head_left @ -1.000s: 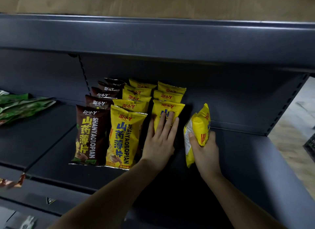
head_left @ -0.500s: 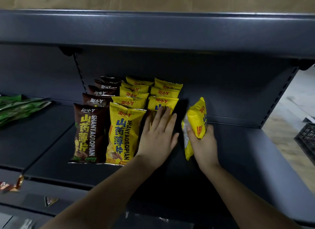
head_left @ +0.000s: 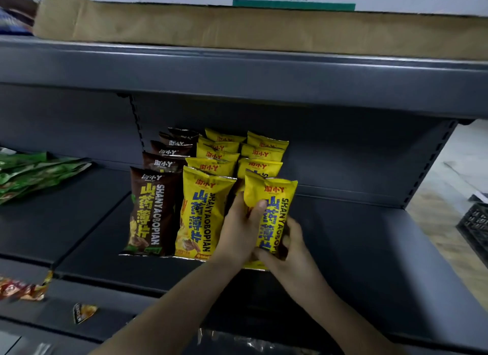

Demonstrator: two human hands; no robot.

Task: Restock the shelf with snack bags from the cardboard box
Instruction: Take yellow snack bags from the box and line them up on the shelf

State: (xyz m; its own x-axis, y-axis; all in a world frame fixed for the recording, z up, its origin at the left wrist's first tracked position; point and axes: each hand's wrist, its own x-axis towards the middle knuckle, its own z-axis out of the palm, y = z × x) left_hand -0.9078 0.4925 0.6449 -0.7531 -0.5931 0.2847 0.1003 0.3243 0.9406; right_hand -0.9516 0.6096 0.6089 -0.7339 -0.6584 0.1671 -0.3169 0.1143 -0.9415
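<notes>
Yellow snack bag (head_left: 274, 196): upright at front of right-hand row on shelf (head_left: 356, 238); left hand (head_left: 241, 230) pinches its left edge, right hand (head_left: 287, 246) grips its lower right. Likely light, soft, crinkly, slippery film; best held by side edges

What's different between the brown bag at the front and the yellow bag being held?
The front brown bag is brown with yellow lettering; the held yellow bag is yellow with blue lettering. The brown one stands untouched on the shelf, while the yellow one is gripped by the left hand and right hand. Both share shape and SHANYAOBOPIAN print.
</notes>
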